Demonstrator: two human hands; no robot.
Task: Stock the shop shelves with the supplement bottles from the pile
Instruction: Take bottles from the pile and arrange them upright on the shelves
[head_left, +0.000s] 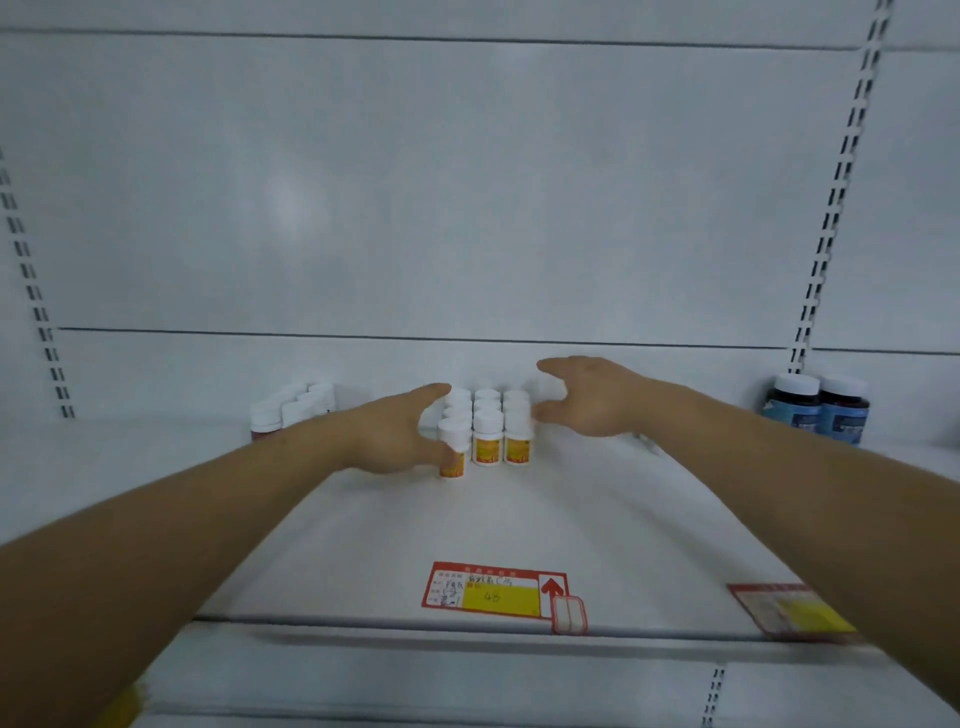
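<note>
My left hand (397, 434) grips the front-left bottle (453, 452) of the yellow-label block (488, 428), mid-shelf near the back wall; right hand (587, 397) spread, released, just beside its right edge (bare shelf (363, 545) in front).

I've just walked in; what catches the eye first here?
Two bare hands, left and right, flank a tight block of small white-capped bottles with yellow-orange labels mid-shelf. A red-and-yellow price tag lies at the front edge; two dark blue-labelled jars stand far right.
</note>
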